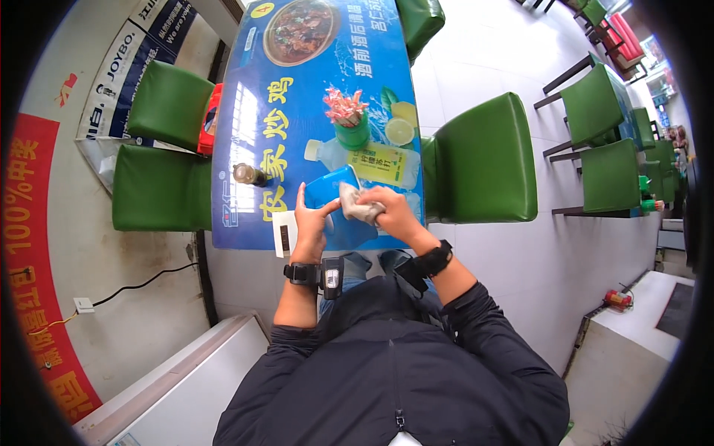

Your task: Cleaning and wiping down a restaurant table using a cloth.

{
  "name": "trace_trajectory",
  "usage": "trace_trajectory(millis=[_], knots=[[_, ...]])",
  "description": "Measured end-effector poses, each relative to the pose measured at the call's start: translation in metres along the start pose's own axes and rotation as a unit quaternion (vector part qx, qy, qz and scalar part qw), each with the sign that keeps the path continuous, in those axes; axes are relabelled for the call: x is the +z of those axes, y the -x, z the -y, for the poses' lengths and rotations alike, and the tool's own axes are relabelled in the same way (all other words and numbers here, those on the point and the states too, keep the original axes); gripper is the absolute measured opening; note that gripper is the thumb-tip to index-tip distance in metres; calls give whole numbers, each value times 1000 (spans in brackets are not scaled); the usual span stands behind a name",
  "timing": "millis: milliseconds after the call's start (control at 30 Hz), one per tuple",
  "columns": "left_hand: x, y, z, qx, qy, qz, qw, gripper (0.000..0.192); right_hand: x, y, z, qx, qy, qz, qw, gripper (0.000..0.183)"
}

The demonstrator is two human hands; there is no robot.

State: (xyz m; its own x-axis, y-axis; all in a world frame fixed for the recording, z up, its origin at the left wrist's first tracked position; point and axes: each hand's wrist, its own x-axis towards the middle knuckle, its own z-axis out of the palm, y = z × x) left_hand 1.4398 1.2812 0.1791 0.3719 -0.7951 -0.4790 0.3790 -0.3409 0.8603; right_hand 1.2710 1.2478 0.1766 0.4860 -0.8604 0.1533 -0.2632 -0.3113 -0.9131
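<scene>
My left hand (311, 226) grips a glossy blue box (326, 188) at its near left corner, thumb across the near side and a finger along the left edge. The box is tilted over the printed table top (245, 150). In my right hand (393, 209) is a bunched greyish cloth (357, 203), pressed against or very close to the box's right end. A white card-like object (284, 235) with a dark strip lies at the table's near edge, partly behind my left hand. The underside of the box is hidden.
Beyond the box stands a green holder (352, 132) packed with wrapped sticks. A small glass jar (249, 175) with dark contents is on the left. Green chairs flank the table, one at the right (485, 161) and one at the left (159, 187).
</scene>
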Motion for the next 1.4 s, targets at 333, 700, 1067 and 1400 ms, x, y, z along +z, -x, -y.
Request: trace_trajectory(millis=[333, 700, 1067, 1400], knots=[[54, -8, 5, 103, -131, 86, 982, 95, -50, 26, 18, 281, -666, -154, 673, 37], [67, 1, -32, 88, -76, 179, 977, 92, -107, 36, 13, 209, -654, -256, 681, 37], [-19, -53, 10, 266, -384, 171, 867, 98, -79, 90, -96, 356, -575, -242, 696, 34], [-69, -30, 96, 173, -400, 166, 885, 102, 57, 41, -106, 330, -158, -64, 928, 35]])
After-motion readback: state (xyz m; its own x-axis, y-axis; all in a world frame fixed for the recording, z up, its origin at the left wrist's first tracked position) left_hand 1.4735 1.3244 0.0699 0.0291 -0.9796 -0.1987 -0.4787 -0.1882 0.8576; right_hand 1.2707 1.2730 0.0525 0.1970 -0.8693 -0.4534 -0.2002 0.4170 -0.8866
